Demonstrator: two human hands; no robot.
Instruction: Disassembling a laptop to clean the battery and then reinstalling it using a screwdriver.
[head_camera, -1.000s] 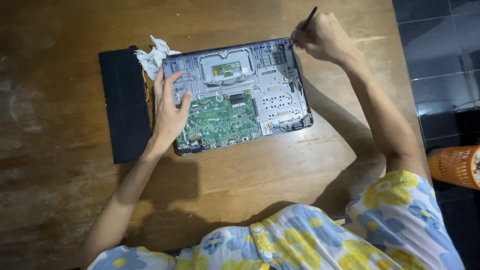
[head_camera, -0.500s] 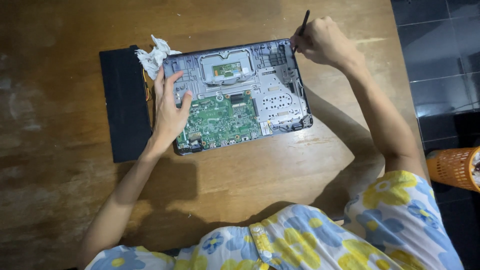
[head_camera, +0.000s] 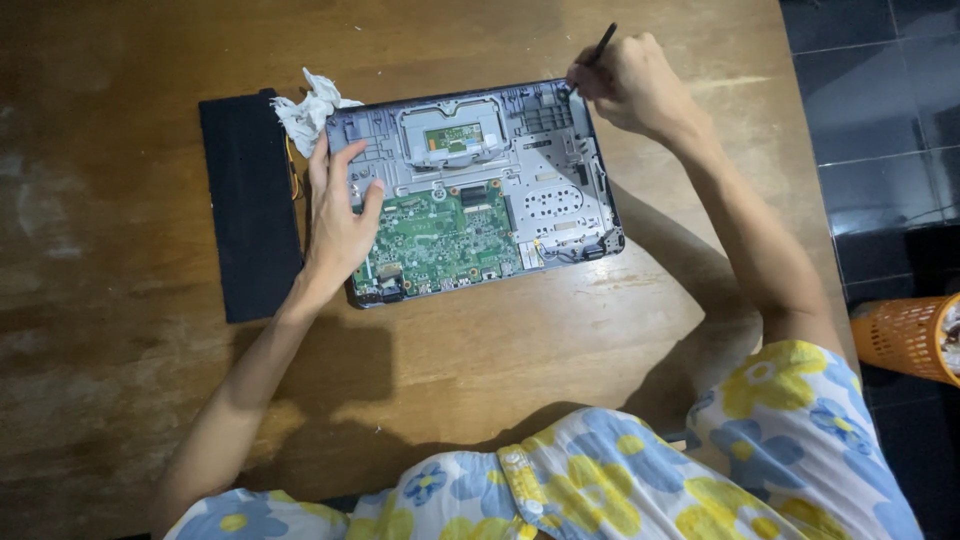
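Left hand lies flat and open on the opened laptop; right hand grips a dark tool at the laptop's far corner.

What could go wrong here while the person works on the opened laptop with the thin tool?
1. The thin dark tool in the right hand works at the far corner of the opened laptop; a slip might scratch parts there.
2. The left hand lies flat at the edge of the bare green circuit board; pressure or static may harm it.
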